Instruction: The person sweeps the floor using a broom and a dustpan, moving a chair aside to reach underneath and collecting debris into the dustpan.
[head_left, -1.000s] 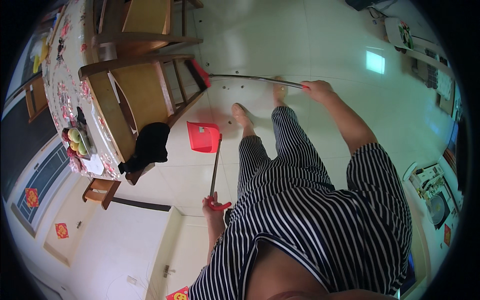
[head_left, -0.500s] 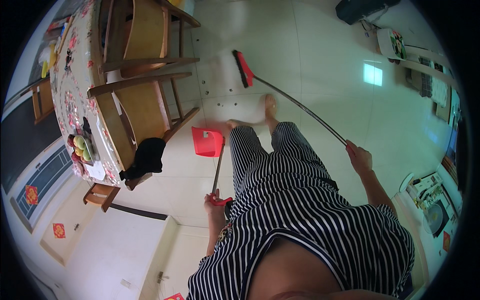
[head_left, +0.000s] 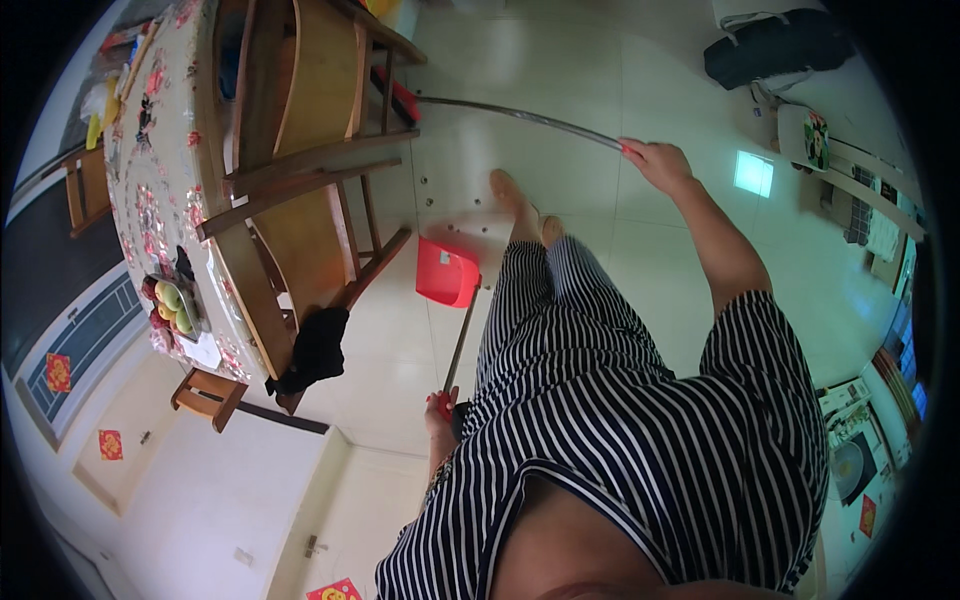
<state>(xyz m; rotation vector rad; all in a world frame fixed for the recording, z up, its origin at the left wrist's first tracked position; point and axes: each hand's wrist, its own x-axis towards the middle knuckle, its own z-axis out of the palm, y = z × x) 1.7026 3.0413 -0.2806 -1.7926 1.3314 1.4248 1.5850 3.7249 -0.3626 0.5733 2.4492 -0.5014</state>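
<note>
With fingers wrapped round its red grip, my right hand (head_left: pixel 658 165) holds the end of a long-handled broom (head_left: pixel 520 115). Its red head with dark bristles lies partly behind a wooden chair's legs, at the table side. Low at my left side, my left hand (head_left: pixel 440 408) is closed on the red handle of a dustpan (head_left: pixel 447 275). The red pan hangs or rests just left of my legs; whether it touches the floor I cannot tell. Several small dark bits (head_left: pixel 429 202) lie on the pale tiles between the pan and the broom head.
Two wooden chairs (head_left: pixel 325 80) stand along a table with a flowered cloth (head_left: pixel 150 215); a black cloth (head_left: pixel 318 350) hangs on the nearer one. Fruit (head_left: pixel 170 305) sits on the table. A dark bag (head_left: pixel 775 48) lies on the floor at the far right.
The broom head has swung left from the open tiles to the chair legs, and my right hand has moved forward and left. My feet have shifted; both hands keep their hold.
</note>
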